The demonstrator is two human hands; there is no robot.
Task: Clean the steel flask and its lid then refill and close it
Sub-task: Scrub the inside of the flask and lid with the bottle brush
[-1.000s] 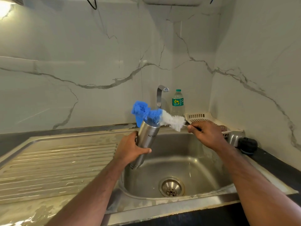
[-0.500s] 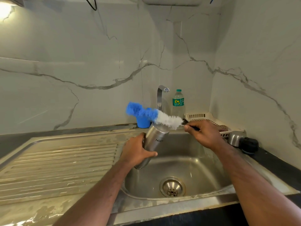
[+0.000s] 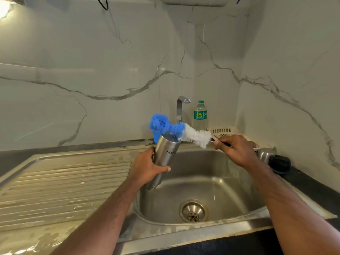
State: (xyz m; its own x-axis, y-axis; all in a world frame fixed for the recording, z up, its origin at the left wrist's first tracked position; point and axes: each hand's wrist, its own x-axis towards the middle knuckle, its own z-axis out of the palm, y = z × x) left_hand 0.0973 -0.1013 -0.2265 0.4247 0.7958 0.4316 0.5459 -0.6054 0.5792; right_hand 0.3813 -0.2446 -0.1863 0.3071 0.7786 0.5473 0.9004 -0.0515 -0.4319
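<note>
While your left hand (image 3: 149, 167) grips the flask (image 3: 164, 157), your right hand (image 3: 236, 150) pinches the brush (image 3: 181, 130) across its mouth. Scrubbing's underway; rinsing, lid, refilling and closing remain.

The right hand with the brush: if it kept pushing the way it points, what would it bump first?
Probably the steel flask. The right hand points the bottle brush leftward, and its bristles lie across the flask's open mouth. Depth is hard to judge here.
</note>
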